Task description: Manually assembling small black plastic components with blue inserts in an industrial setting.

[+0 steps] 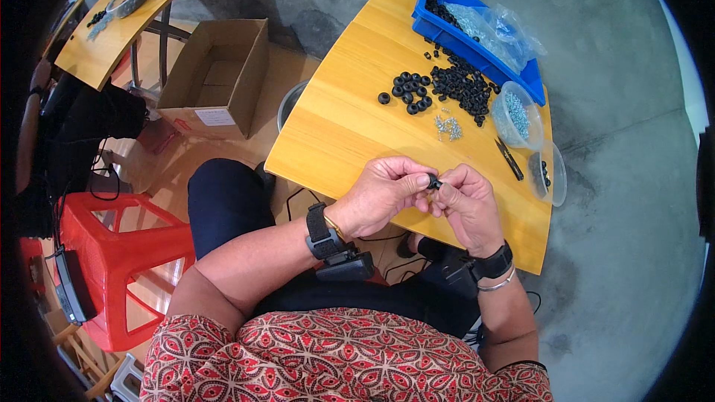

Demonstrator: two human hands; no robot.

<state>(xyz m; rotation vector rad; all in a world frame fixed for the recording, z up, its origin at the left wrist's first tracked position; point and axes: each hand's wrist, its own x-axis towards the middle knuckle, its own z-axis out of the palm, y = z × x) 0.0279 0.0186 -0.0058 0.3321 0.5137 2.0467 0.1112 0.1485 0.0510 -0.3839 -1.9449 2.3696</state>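
Both hands meet above the near edge of a yellow wooden table (328, 134). Between thumb and fingers, my left hand (383, 190) pinches a small black round part (433, 182). From the other side my right hand (469, 201) closes on the same part with its fingertips; whether a screw is also in them is hidden. Beyond the hands lie a small heap of silvery screws (448, 127), a cluster of black wheel-like pieces (410, 91) and a larger pile of small black parts (463, 85). Black tweezers (509, 159) rest to the right of the screws.
A blue bin (477, 48) with black parts and a clear plastic bag stands at the table's back. Along the right edge are a clear tub (516, 115) of screws and a clear lid (551, 175). A cardboard box (216, 78) and red stool (112, 268) are left.
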